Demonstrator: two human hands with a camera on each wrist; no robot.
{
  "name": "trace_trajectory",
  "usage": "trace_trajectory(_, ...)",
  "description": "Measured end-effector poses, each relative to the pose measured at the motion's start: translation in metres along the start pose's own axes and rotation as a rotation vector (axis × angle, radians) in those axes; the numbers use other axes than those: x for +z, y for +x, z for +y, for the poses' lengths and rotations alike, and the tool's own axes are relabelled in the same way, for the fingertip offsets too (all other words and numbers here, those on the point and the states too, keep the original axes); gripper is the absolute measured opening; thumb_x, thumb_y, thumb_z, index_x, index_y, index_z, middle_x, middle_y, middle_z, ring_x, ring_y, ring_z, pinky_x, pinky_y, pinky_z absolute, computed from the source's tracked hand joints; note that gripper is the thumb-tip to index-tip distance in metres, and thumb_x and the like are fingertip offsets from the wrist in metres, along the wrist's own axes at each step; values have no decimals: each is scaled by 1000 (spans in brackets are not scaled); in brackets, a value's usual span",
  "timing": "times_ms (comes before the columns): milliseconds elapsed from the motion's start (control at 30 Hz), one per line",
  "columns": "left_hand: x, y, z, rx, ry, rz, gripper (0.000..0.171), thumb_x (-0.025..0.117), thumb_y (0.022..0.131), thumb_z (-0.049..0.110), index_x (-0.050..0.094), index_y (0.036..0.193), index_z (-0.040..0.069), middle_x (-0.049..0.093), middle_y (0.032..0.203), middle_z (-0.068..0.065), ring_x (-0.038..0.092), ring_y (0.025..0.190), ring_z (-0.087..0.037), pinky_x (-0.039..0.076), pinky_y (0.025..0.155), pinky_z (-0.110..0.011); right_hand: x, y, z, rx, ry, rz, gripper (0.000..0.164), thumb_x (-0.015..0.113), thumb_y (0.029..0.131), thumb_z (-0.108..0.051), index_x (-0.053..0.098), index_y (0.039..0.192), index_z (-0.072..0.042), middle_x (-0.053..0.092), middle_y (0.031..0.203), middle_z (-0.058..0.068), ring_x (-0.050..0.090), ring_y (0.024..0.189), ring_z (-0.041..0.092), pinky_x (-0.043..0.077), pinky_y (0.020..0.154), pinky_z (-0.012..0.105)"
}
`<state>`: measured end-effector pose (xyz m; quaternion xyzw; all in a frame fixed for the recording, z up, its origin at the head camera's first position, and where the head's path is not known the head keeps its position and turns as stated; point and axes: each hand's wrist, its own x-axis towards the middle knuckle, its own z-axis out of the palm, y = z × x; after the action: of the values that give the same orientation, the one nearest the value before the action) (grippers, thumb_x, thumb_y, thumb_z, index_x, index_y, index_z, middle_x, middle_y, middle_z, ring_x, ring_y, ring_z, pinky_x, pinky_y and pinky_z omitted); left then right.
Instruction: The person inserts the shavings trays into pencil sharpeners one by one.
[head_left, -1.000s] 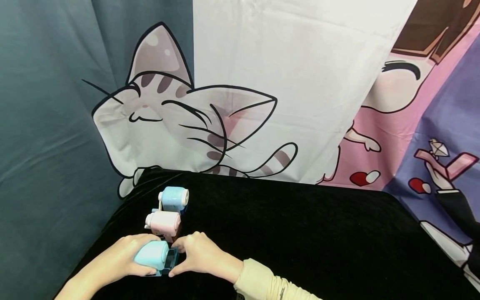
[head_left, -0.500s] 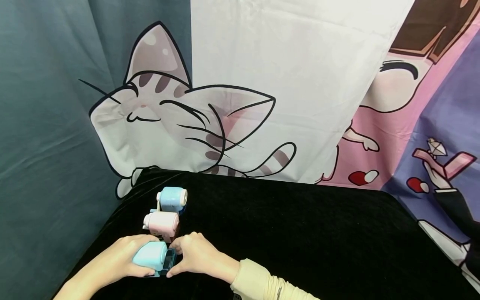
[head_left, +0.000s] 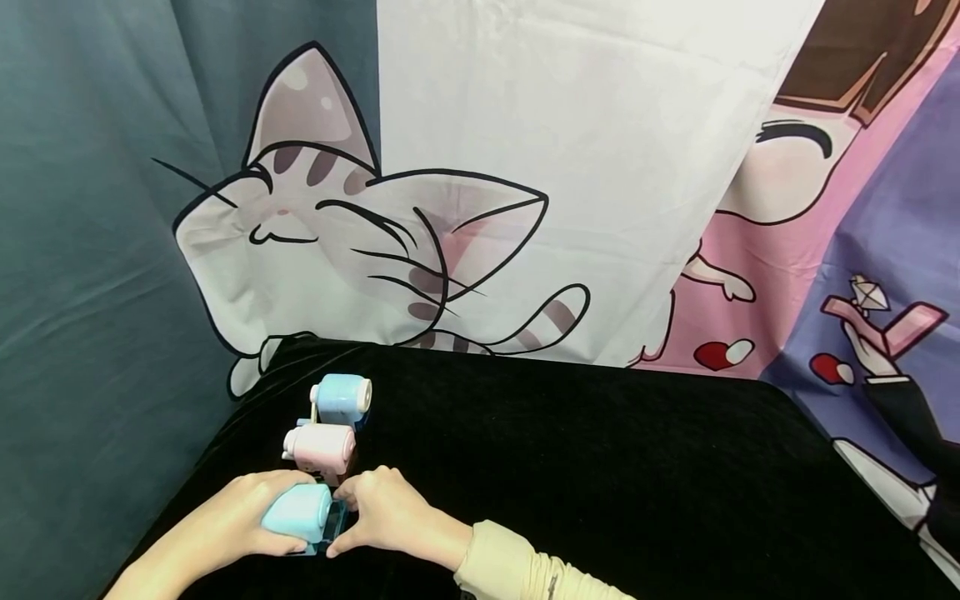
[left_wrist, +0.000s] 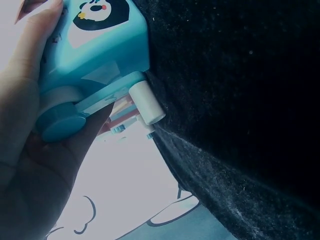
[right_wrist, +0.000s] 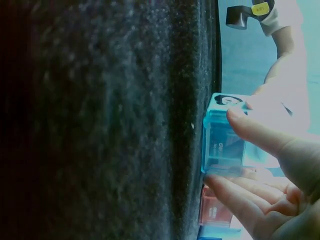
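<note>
In the head view my left hand [head_left: 240, 510] holds a light-blue crank pencil sharpener [head_left: 296, 512] low on the black cloth, thumb on the near side and fingers on the far side. Its crank handle [left_wrist: 146, 102] with a white grip shows in the left wrist view, along with a cartoon print on the body. My right hand [head_left: 395, 514] pinches the clear blue shavings drawer [right_wrist: 224, 142] at the sharpener's right end, thumb and index finger on opposite sides. Just behind stands a pink pencil sharpener [head_left: 322, 448], and beyond it a blue pencil sharpener [head_left: 341, 398].
A black velvet cloth [head_left: 570, 467] covers the table. Behind hangs a printed backdrop [head_left: 600, 150] with a cartoon cat, and a grey-blue curtain [head_left: 90, 250] is at the left. The three sharpeners form a row near the left edge.
Everything in the head view has shifted slightly left together. Both hands keep their grip on the sharpener and its drawer; the other two sharpeners stay in place.
</note>
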<state>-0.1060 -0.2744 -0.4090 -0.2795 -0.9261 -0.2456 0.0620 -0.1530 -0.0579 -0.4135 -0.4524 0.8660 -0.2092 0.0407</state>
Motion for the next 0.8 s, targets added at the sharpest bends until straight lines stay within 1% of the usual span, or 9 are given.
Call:
trace_trajectory(200, 3, -1, -2, 56, 9, 45, 47, 78, 65, 41, 60, 101, 15, 57, 90, 14, 48, 74, -1, 45, 59, -25, 3, 2, -3, 10, -1, 15, 49, 79, 64, -43, 67, 102, -14, 68, 86, -10, 52, 70, -12, 43, 62, 7)
trace_trajectory(267, 3, -1, -2, 49, 9, 42, 47, 77, 65, 41, 60, 101, 15, 57, 90, 14, 48, 74, -1, 45, 59, -26, 4, 2, -3, 12, -5, 20, 50, 79, 63, -43, 67, 101, -14, 68, 86, -10, 52, 69, -12, 43, 62, 7)
trace_trajectory(433, 2, -1, -2, 8, 9, 7, 49, 75, 67, 45, 59, 101, 14, 57, 90, 13, 47, 74, -2, 45, 60, -27, 6, 3, -3, 5, -3, 30, 47, 79, 63, -44, 67, 99, -15, 68, 85, -11, 52, 70, -12, 43, 62, 6)
trace_trajectory(500, 2, -1, -1, 11, 14, 6, 49, 76, 66, 44, 59, 101, 13, 57, 91, 13, 48, 74, -2, 46, 60, -27, 7, 4, -3, 1, -7, 36, 46, 79, 63, -44, 67, 97, -15, 68, 85, -11, 52, 70, -12, 43, 62, 6)
trace_trajectory(667, 2, 0, -1, 42, 29, 35, 48, 78, 65, 40, 60, 100, 14, 56, 90, 14, 48, 74, -1, 45, 59, -26, 7, 6, -4, -6, -37, 52, 41, 79, 62, -46, 66, 89, -17, 67, 83, -13, 50, 68, -13, 42, 61, 6)
trace_trajectory(800, 2, 0, -1, 52, 27, 45, 47, 79, 63, 37, 60, 100, 14, 56, 90, 14, 48, 74, -1, 45, 59, -26, 8, 7, -5, -7, -34, 63, 41, 80, 61, -45, 66, 87, -17, 67, 82, -14, 48, 67, -13, 41, 59, 5)
